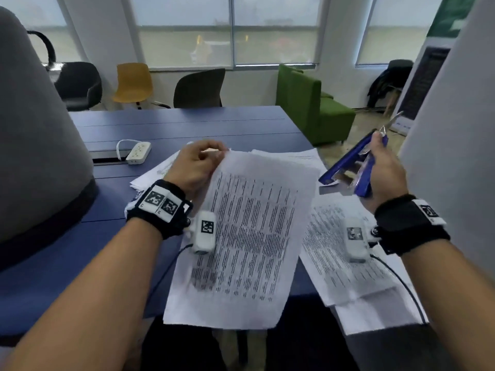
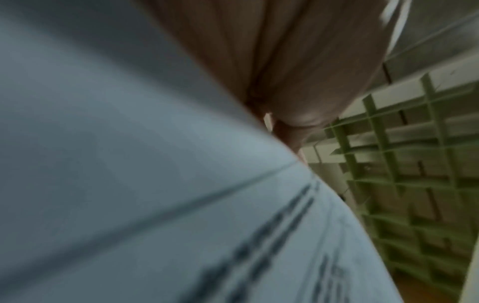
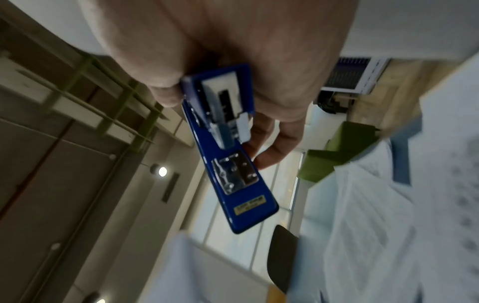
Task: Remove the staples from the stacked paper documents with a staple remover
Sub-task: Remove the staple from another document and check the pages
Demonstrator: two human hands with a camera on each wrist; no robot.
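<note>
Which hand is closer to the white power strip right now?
Left. The left hand pinches the lifted paper's top corner just right of the power strip; the right hand grips the blue stapler far right.

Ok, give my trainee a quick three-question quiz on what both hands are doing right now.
1. True or false: the left hand rests flat and empty on the blue table.
2. Which tool does the right hand grip? A) scissors B) a blue stapler C) a pen
3. Fill in: the left hand pinches the top corner of a printed ____.

Key: 1 false, it lifts a printed document; 2 B; 3 document.
</note>
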